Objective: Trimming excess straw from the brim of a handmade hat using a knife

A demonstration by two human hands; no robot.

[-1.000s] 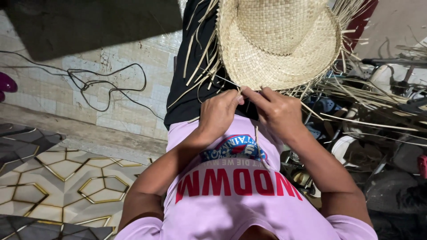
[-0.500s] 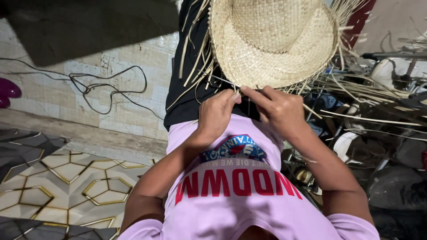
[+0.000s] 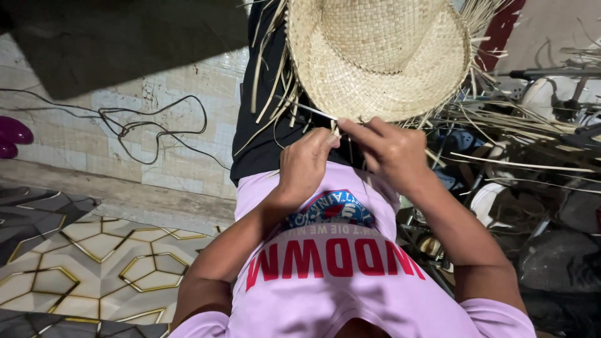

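Observation:
A pale woven straw hat (image 3: 375,56) rests on my lap, crown up, with loose straw strands (image 3: 269,87) sticking out around its brim. My left hand (image 3: 305,164) and my right hand (image 3: 391,150) meet at the brim's near edge. Both pinch thin straw strips there, fingertips almost touching. I wear a lilac printed shirt (image 3: 332,269) and black trousers (image 3: 263,144).
A black cable (image 3: 150,128) loops over the pale tiled floor at left. Patterned grey and cream tiles (image 3: 94,263) lie nearer. A purple object (image 3: 12,138) sits at the far left edge. Loose straw stalks (image 3: 519,131) and dark clutter fill the right side.
The hat has shifted slightly left and up in view. Both hands stay pinched together at the brim's near edge, moving only a little.

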